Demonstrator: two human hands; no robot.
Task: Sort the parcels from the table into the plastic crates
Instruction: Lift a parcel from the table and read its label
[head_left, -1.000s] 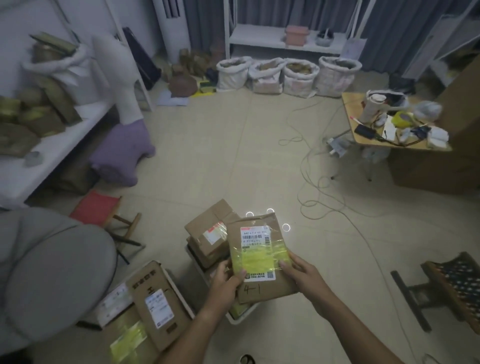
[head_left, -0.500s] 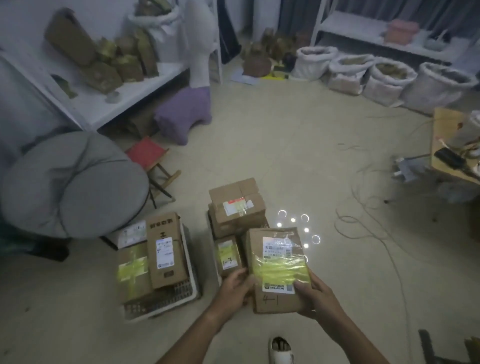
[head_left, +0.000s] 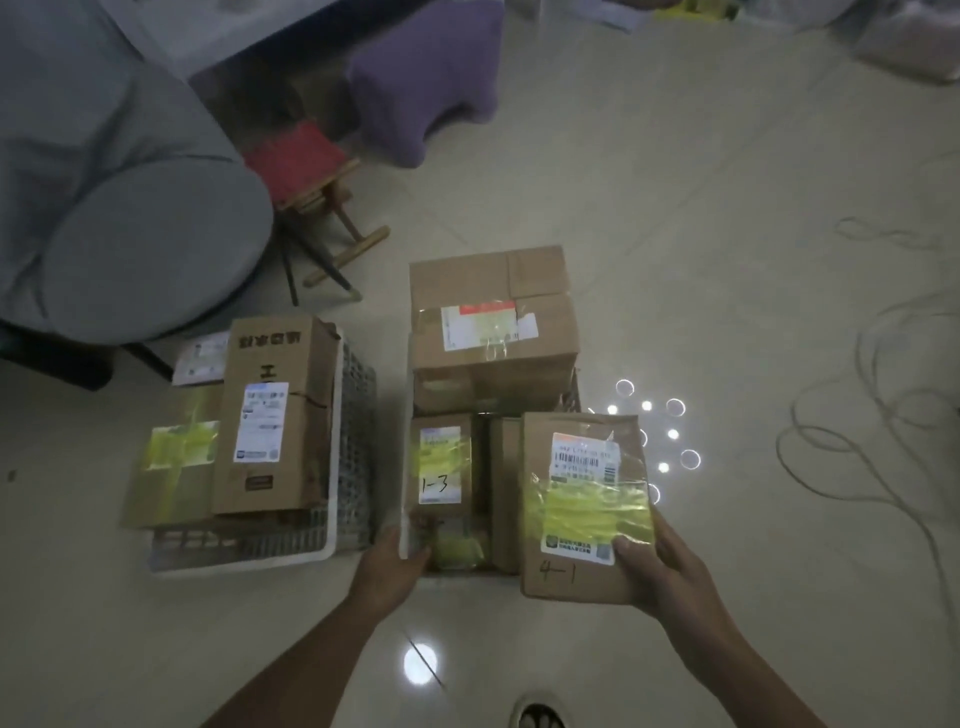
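Parcel marked 4-1 (head_left: 584, 512) sits pinched in my right hand (head_left: 662, 566) over the crowded right crate (head_left: 404, 540), whose rim my left hand (head_left: 389, 564) grips; next I need a free gap.

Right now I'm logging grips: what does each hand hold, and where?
The right hand grips the parcel marked 4-1 at its near right corner. The left hand grips the near left edge of the crate.

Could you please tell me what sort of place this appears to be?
Probably an informal home or small-shop parcel sorting room: labelled cardboard parcels fill plastic crates on a tiled floor, beside a small folding stool.
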